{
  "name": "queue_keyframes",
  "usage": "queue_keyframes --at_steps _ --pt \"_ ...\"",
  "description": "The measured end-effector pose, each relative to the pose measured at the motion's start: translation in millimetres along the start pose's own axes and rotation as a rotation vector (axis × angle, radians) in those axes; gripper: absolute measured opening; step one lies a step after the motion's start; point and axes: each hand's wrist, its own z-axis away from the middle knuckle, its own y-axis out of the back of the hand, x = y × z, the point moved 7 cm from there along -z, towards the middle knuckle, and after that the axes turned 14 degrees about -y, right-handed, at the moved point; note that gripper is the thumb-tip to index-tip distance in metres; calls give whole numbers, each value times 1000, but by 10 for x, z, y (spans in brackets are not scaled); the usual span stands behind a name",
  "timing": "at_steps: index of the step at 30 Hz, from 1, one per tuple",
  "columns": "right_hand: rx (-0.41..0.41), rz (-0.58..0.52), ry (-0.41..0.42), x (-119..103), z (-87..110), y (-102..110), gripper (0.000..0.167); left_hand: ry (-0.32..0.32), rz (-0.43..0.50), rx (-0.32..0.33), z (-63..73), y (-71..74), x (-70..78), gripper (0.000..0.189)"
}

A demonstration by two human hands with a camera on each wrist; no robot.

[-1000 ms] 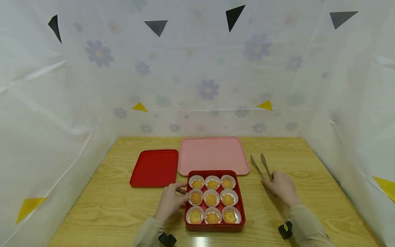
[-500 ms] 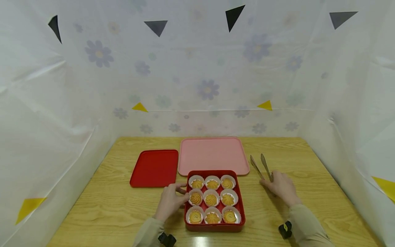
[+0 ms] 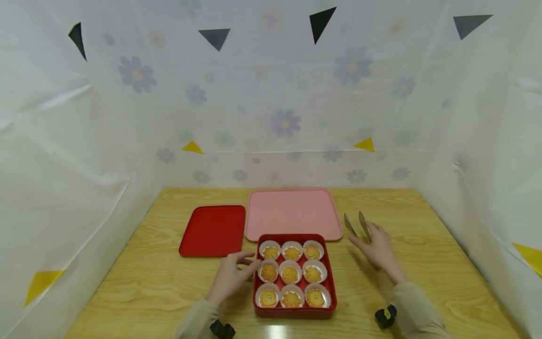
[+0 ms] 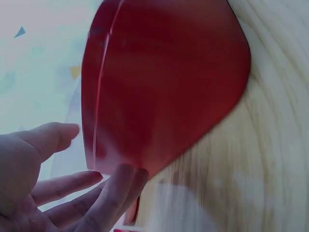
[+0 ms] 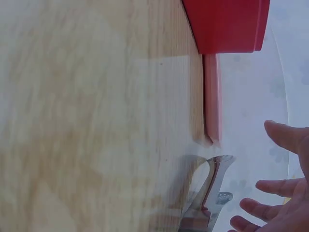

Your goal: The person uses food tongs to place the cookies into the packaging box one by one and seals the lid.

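A square red box [image 3: 296, 312] holds rows of piped butter cookies [image 3: 290, 273] in white paper cups. My left hand [image 3: 230, 277] is at its left wall, fingers spread and relaxed. In the left wrist view, fingertips [image 4: 123, 176] overlap the lower corner of the box; whether they touch it I cannot tell. Metal tongs [image 3: 350, 226] lie on the table to the right, tips pointing away from me, arms spread. Above them hovers my right hand [image 3: 379, 249], hiding their near end in the head view. The right wrist view shows its fingers extended, apart from the tongs.
A flat red square lid or tray [image 3: 211, 230] lies left of the box. Behind the box is a pink rectangular tray [image 3: 292, 212], close to the box's back edge. White sheeting [image 3: 271, 94] with flower prints encloses the wooden table [image 3: 148, 292] at the back and sides.
My right hand has let go of the tongs and lifted forward and slightly left over them. The left hand has drawn back slightly from the box. Box and trays are unmoved.
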Motion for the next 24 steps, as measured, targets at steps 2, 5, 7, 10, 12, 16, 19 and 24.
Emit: queue_keyframes --at_steps 2,5,7,10,12,16,19,24 --pt "-26 -68 -1 -15 5 -11 78 -7 -59 38 -16 67 -27 44" --pt "-62 -136 -18 -31 12 -27 79 -24 -118 117 -52 202 -66 39" --pt "-83 -167 -32 -33 17 -41 79 -45 -174 171 -82 314 -94 36" --pt "-113 -197 -51 -38 30 -69 80 -60 -218 239 -135 506 -155 34" --pt "-132 -225 -55 -42 32 -92 80 -54 -251 272 -176 652 -219 33" --pt "-166 -277 -68 -62 43 -130 78 -36 -321 305 -272 946 -368 34" --pt "-179 -300 -69 -82 56 -152 76 -24 -377 316 -333 1156 -481 35" --pt "-184 -322 -46 -115 68 -181 72 65 -482 311 -361 1469 -688 37"
